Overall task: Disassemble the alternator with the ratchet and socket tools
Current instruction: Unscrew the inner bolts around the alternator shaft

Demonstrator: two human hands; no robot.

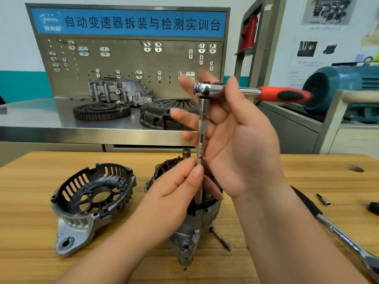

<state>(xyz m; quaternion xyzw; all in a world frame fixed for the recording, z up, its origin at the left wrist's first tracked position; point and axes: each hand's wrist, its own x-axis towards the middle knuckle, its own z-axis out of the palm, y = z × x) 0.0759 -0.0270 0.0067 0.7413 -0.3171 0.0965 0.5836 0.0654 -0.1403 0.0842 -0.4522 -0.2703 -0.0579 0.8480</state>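
Note:
The alternator body point(190, 228), with copper windings showing, stands on the wooden table point(37, 212) in the middle. Its removed slotted end cover point(92, 197) lies to the left. A ratchet point(207, 89) with a red and black handle point(287, 95) is held level above the alternator. A long chrome extension bar point(201, 128) hangs from its head down into the alternator. My right hand point(246, 144) grips the ratchet near its head, thumb over the neck, fingers spread behind the bar. My left hand point(174, 191) pinches the bar's lower part between thumb and fingers.
A long bolt point(220, 238) lies right of the alternator. At the right lie a second chrome ratchet point(340, 234), a small bit point(323, 199) and a black part point(373, 208). Behind stands a steel bench point(61, 130) with a flywheel point(101, 111), clutch cover point(158, 115) and pegboard.

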